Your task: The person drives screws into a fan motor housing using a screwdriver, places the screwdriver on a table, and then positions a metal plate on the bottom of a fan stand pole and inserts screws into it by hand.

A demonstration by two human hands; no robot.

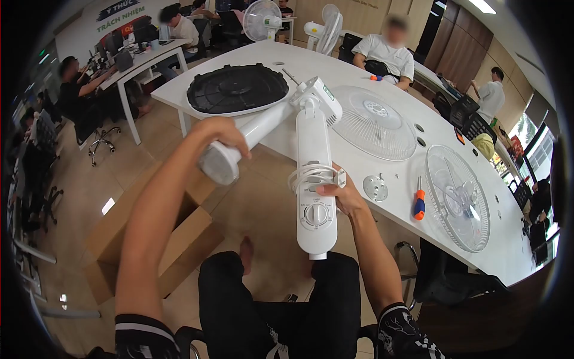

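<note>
My left hand (222,133) is wrapped around a white tube (261,127) near its wide, rounded end. The tube's far end overlaps the motor head (323,99) of a white fan body, and a thin metal shaft sticks out there. My right hand (345,192) grips the fan body (314,143) from the right side, thumb across its front by the buttons. A white power cord (311,175) is coiled around the body just above that thumb. Below it is a round control knob (317,214). The fan body hangs over my lap, in front of the table edge.
On the white table (281,55) lie a black round base (238,88), two fan grilles (373,122), a round metal plate (375,188) and a screwdriver (420,204). An open cardboard box (185,251) stands on the floor at left. A person (387,54) sits across the table.
</note>
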